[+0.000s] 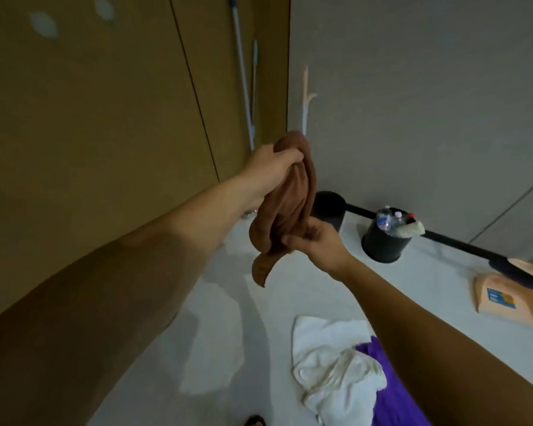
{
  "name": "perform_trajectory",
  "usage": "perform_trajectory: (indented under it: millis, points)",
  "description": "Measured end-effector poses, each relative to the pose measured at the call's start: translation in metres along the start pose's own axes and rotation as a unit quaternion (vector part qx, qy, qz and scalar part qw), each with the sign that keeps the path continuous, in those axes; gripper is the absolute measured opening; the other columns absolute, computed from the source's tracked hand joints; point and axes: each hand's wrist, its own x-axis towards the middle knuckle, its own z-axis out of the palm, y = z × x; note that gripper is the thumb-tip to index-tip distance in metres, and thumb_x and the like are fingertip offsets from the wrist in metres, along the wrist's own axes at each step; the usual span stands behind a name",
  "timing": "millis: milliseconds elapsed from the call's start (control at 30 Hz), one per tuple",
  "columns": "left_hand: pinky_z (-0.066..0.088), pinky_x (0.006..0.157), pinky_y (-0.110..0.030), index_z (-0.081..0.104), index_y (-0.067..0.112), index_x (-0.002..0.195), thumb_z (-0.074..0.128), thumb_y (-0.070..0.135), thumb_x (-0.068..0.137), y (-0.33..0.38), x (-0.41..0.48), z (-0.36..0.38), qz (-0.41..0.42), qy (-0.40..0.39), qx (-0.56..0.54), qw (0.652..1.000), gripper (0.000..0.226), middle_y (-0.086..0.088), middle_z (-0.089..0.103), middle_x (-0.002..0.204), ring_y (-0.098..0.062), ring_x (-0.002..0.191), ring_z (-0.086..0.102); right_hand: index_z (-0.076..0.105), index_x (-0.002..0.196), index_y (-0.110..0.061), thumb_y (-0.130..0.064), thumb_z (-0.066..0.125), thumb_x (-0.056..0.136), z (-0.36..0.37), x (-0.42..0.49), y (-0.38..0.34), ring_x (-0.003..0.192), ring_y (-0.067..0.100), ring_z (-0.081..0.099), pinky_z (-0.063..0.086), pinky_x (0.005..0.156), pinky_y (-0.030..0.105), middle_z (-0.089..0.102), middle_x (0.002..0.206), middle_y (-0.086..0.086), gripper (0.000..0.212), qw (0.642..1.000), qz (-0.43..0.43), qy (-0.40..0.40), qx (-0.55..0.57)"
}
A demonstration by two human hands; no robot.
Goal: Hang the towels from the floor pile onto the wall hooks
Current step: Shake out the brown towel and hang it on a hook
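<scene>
The lower end of the wall hook strip (306, 96) disappears behind the brown towel (277, 216), so only its peach upper prong and one pale side prong show against the smooth grey wall. The purple towel (391, 401) in the floor pile is largely covered by the right forearm and cut by the bottom edge. A dark shape at that edge is too cropped to identify. The brown towel is soft and bunched into long folds, held in the air in front of the corner, below the hook. The left hand (268, 170) grips its top with curled fingers, and the right hand (317, 244) clutches the gathered lower part, a loose tail dangling beneath. A crumpled white towel (330, 364), thick and nubby, lies on the pale glossy floor beside the purple one. A round black bin (382, 244) holds clear plastic bottles (388, 219).
</scene>
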Motion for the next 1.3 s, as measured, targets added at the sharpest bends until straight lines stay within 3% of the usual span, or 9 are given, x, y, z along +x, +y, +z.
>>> perform_trajectory:
  millis: [167,300,433,533,600,767,933,1100,1300]
  points:
    - [0.058,0.065,-0.033,0.063,0.014,0.101,0.065,0.027,0.083,0.064,-0.039,-0.039,0.058,0.181,-0.042,0.981,0.023,-0.009,0.070,0.091,-0.025,0.078,0.069,0.069,0.096,-0.027,-0.030,0.058,0.075,0.015,-0.017,-0.055,0.093,0.025,0.069,0.058,0.075,0.041,0.073,0.097,0.002,0.023,0.981,0.030,0.025,0.192]
    - [0.058,0.058,-0.037,0.063,0.003,0.103,0.064,0.019,0.082,0.089,-0.074,-0.059,0.035,0.197,-0.139,0.970,0.027,-0.017,0.069,0.087,-0.028,0.069,0.068,0.067,0.113,-0.017,-0.035,0.055,0.089,0.024,-0.030,-0.089,0.100,0.029,0.067,0.050,0.096,0.049,0.072,0.106,0.007,0.032,0.963,0.070,0.058,0.256]
    - [0.058,0.070,-0.037,0.057,-0.001,0.115,0.058,0.015,0.090,0.100,-0.116,-0.073,0.027,0.183,-0.225,0.957,0.030,-0.020,0.065,0.104,-0.027,0.080,0.066,0.050,0.137,-0.017,-0.044,0.060,0.091,0.044,-0.054,-0.119,0.114,0.023,0.062,0.048,0.101,0.043,0.064,0.127,0.005,0.054,0.952,0.025,-0.114,0.281]
    - [0.055,0.086,-0.039,0.054,-0.003,0.123,0.057,0.017,0.092,0.097,-0.150,-0.086,0.044,0.197,-0.238,0.950,0.037,-0.021,0.064,0.116,-0.028,0.094,0.065,0.051,0.132,-0.021,-0.033,0.082,0.075,0.066,-0.077,-0.134,0.112,0.020,0.063,0.050,0.097,0.038,0.066,0.123,0.000,0.066,0.967,-0.008,-0.233,0.099]
    - [0.054,0.086,-0.038,0.056,0.001,0.120,0.059,0.024,0.092,0.093,-0.180,-0.097,0.053,0.166,-0.234,0.957,0.036,-0.020,0.062,0.117,-0.026,0.097,0.063,0.061,0.120,-0.016,-0.020,0.080,0.077,0.082,-0.090,-0.147,0.104,0.023,0.067,0.054,0.090,0.035,0.070,0.113,0.003,0.047,0.970,-0.003,-0.236,0.052]
    - [0.038,0.100,-0.045,0.041,0.026,0.138,0.058,0.062,0.081,0.056,-0.262,-0.146,-0.032,0.203,-0.016,0.979,0.070,-0.013,0.037,0.144,-0.027,0.133,0.037,0.066,0.112,-0.002,-0.020,0.065,0.088,0.111,-0.101,-0.186,0.094,0.030,0.071,0.057,0.083,0.039,0.073,0.104,0.015,0.029,0.922,0.039,-0.221,0.315]
    - [0.041,0.069,-0.032,0.063,0.014,0.102,0.064,0.075,0.063,-0.007,-0.343,-0.201,-0.138,0.064,-0.083,0.985,0.072,-0.001,0.055,0.077,-0.017,0.068,0.054,0.065,0.100,0.000,-0.027,0.053,0.095,0.149,-0.114,-0.231,0.094,0.033,0.066,0.052,0.092,0.043,0.070,0.105,0.020,0.030,0.902,0.101,-0.238,0.347]
    - [0.042,0.104,-0.040,0.065,0.022,0.120,0.081,0.044,0.069,-0.025,-0.378,-0.208,-0.086,0.037,-0.067,0.993,0.058,-0.001,0.065,0.123,-0.021,0.116,0.059,0.067,0.095,0.003,-0.021,0.057,0.092,0.195,-0.135,-0.265,0.086,0.032,0.070,0.054,0.084,0.043,0.071,0.100,0.021,0.026,0.886,0.097,-0.310,0.330]
    - [0.049,0.096,-0.048,0.066,-0.002,0.101,0.054,0.004,0.089,-0.038,-0.413,-0.261,-0.096,0.285,-0.066,0.951,0.019,-0.020,0.068,0.107,-0.030,0.089,0.066,0.063,0.109,0.011,0.000,0.057,0.089,0.224,-0.133,-0.290,0.094,0.032,0.070,0.060,0.076,0.036,0.069,0.108,0.023,0.024,0.916,0.044,-0.346,0.197]
